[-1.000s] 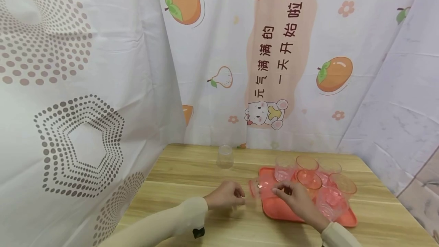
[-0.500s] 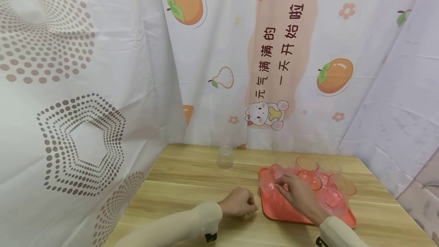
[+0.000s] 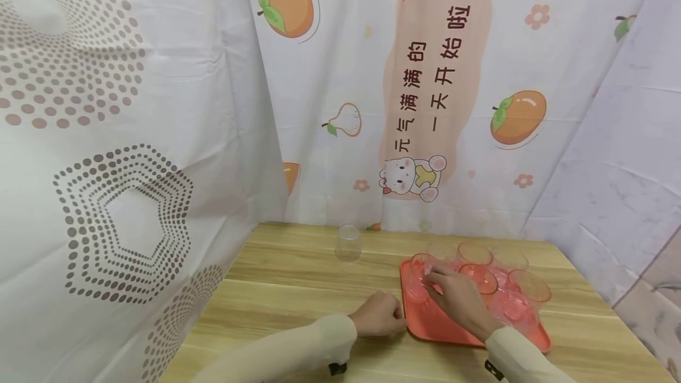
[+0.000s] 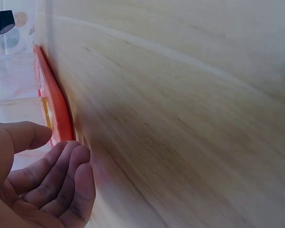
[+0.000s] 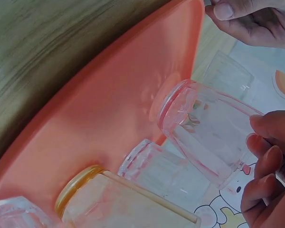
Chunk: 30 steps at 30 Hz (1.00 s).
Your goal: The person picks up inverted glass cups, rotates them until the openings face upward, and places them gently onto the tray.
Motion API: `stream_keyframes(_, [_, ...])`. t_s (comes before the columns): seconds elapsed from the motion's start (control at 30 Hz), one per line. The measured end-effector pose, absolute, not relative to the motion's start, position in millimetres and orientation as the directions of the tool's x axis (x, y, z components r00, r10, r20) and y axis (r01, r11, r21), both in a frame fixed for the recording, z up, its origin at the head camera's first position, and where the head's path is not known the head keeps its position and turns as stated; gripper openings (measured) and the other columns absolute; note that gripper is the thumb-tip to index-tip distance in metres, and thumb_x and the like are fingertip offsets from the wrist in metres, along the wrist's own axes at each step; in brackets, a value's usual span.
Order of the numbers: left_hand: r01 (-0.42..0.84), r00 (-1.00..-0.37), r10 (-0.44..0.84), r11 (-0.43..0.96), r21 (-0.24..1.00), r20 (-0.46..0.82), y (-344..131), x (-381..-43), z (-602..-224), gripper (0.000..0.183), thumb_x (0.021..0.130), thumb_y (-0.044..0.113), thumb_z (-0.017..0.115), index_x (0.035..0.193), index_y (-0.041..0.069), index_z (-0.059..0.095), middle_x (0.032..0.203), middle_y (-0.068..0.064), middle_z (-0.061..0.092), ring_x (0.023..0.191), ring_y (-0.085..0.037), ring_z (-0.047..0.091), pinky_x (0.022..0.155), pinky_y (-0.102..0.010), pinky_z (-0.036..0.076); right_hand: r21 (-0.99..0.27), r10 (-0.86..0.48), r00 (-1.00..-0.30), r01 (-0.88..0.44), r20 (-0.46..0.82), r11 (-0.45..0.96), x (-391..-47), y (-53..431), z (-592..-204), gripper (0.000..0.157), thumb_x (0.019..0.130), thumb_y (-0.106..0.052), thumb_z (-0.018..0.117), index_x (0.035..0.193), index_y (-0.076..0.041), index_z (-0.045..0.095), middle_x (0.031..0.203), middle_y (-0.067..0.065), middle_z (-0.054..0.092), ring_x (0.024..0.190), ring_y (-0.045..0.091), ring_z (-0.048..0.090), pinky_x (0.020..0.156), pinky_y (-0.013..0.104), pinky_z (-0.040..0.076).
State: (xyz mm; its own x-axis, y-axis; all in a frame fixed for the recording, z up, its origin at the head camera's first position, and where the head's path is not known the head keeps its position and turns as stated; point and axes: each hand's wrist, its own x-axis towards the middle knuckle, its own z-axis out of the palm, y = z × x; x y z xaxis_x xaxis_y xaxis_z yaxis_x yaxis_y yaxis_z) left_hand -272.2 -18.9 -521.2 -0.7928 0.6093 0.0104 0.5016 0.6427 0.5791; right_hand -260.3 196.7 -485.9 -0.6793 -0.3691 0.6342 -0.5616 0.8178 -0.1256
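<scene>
A clear pink-tinted cup (image 3: 417, 288) stands nearly upright over the back left part of the red tray (image 3: 433, 321). My right hand (image 3: 457, 297) holds it by the rim, thumb and fingertips at its mouth in the right wrist view, where the cup's pink base (image 5: 168, 111) is close against the tray. My left hand (image 3: 379, 315) lies low beside the tray's left edge with its fingers loosely curled and holding nothing. In the left wrist view its fingertips come right up to the tray's red rim (image 4: 59, 111).
Several other clear, pink and orange-rimmed cups crowd the right and back of the tray, among them an amber-based cup (image 5: 128, 199). One clear glass (image 3: 348, 246) stands alone at the back of the wooden table (image 3: 298, 276). Printed curtains (image 3: 340, 182) hang behind and beside it.
My right hand has turned the pink cup from lying sideways to nearly upright, base down, over the tray. My left hand has moved right, up to the tray's edge.
</scene>
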Motion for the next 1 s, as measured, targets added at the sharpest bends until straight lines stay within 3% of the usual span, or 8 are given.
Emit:
stream_keyframes(0.43, [0.575,-0.764,0.643,0.649,0.498,0.044,-6.8,-284.4,-531.2,0.043,0.090,0.017,0.077,0.055,0.018,0.052,0.046,0.015,0.035,0.040,0.002,0.030,0.039,-0.018,0.025,-0.173,-0.390,-0.717,-0.574,0.577,0.800,-269.5,197.0,-491.1,0.020,0.076,-0.006,0.090,0.084,-0.018,0.076,0.084,-0.013,0.062,0.069,0.010,0.067,0.051,0.021,0.045])
stream_keyframes(0.63, [0.576,-0.771,0.635,0.672,0.465,0.037,-4.7,-283.0,-528.5,0.041,0.091,0.018,0.078,0.058,0.018,0.054,0.047,0.014,0.037,0.042,0.001,0.033,0.041,-0.018,0.026,-0.180,-0.383,-0.731,-0.563,0.565,0.807,-273.0,194.9,-487.6,0.019,0.076,-0.006,0.090,0.084,-0.018,0.077,0.084,-0.013,0.060,0.070,0.008,0.065,0.051,0.021,0.046])
stream_keyframes(1.0, [0.579,-0.769,0.638,0.674,0.458,0.032,-3.7,-282.3,-528.5,0.042,0.091,0.019,0.078,0.058,0.019,0.052,0.047,0.013,0.036,0.041,0.000,0.033,0.041,-0.018,0.026,-0.212,-0.366,-0.772,-0.531,0.519,0.820,-276.8,191.3,-486.1,0.016,0.080,-0.008,0.088,0.086,-0.017,0.077,0.087,-0.011,0.062,0.077,0.015,0.069,0.054,0.023,0.049])
